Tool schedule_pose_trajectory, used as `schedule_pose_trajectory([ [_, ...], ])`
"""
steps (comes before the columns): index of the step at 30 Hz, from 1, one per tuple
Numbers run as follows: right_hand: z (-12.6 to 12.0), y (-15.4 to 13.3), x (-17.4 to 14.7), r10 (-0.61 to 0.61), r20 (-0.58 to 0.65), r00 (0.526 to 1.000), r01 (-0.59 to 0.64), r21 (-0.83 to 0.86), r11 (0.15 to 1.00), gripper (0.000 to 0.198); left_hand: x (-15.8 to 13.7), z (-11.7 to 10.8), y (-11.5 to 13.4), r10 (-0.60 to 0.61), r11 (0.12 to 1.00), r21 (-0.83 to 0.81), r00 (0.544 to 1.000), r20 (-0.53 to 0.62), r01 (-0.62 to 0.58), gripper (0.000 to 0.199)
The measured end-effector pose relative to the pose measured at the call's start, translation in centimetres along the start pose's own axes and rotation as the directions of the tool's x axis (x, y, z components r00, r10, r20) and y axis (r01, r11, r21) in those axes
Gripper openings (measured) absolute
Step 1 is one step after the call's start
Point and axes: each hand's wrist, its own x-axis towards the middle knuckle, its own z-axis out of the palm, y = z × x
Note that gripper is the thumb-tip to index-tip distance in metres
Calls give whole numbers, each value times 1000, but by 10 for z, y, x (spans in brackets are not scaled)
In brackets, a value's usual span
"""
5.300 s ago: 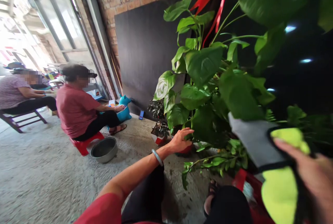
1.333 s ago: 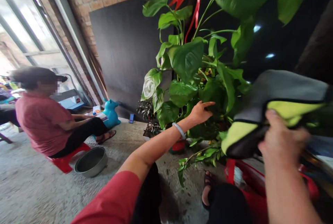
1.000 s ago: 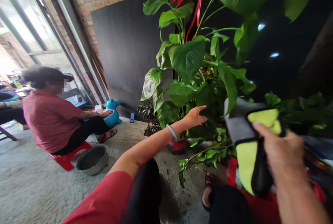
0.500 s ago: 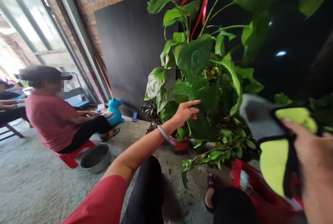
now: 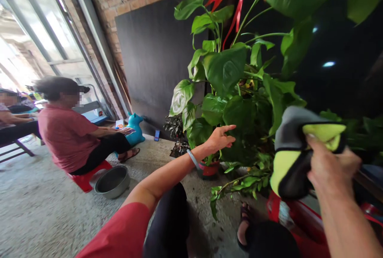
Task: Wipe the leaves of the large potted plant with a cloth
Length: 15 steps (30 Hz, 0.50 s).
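My right hand (image 5: 332, 166) grips a folded cleaning cloth (image 5: 287, 134), grey and yellow-green with black edging. The cloth hangs in front of the lower right leaves of a tall potted plant (image 5: 226, 68). In the middle of the view my left hand (image 5: 220, 139), with a bangle at its wrist, reaches towards the plant. Its index finger is stretched out and the other fingers are partly bent, with nothing seen in them. Broad green leaves lie just beyond the left fingertips; whether they touch is unclear. The plant's red pot (image 5: 209, 169) shows below that hand.
A seated person (image 5: 67, 130) is on a red stool (image 5: 86, 180) at left, beside a grey basin (image 5: 112, 182). Further back are a blue animal figure (image 5: 136, 128) and a phone (image 5: 156, 135) leaning upright. A red bag (image 5: 273, 206) lies low at right.
My right hand has swung the cloth left and up, closer to the plant. My left hand stays pointed at the leaves, slightly lower in view. The view has shifted a little.
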Motion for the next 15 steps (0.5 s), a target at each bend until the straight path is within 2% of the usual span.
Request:
schedule_pose_trajectory([
  [2,18,-11,-1,-103,122,987,116,-103,988,55,-1,4,2,4,1000,-10,1000,12,-4,66],
  [4,31,-4,-11,-34,296,955,130,-309,942,47,-4,5,3,25,1000,-13,999,24,-25,67],
  [5,33,4,-19,58,355,933,95,-399,912,41,-5,4,3,44,999,-12,999,24,-44,67],
  [7,23,21,-37,248,388,888,-30,-488,872,31,-7,-1,2,94,996,5,995,16,-94,67],
  [9,2,25,-51,379,349,857,-170,-503,847,29,-8,-8,0,120,992,39,993,9,-121,67],
  [10,-9,19,-54,398,294,869,-223,-485,846,30,-7,-10,-1,116,992,55,993,9,-116,67],
  [12,-23,-5,-50,297,142,944,-226,-374,899,34,-6,-11,-2,84,994,66,996,18,-85,67],
  [13,-24,-19,-45,192,72,979,-165,-282,945,38,-4,-9,-3,68,996,63,997,24,-69,67],
  [15,-13,-40,-34,-9,22,1000,12,-139,990,49,-3,-2,-2,68,995,64,997,47,-71,66],
])
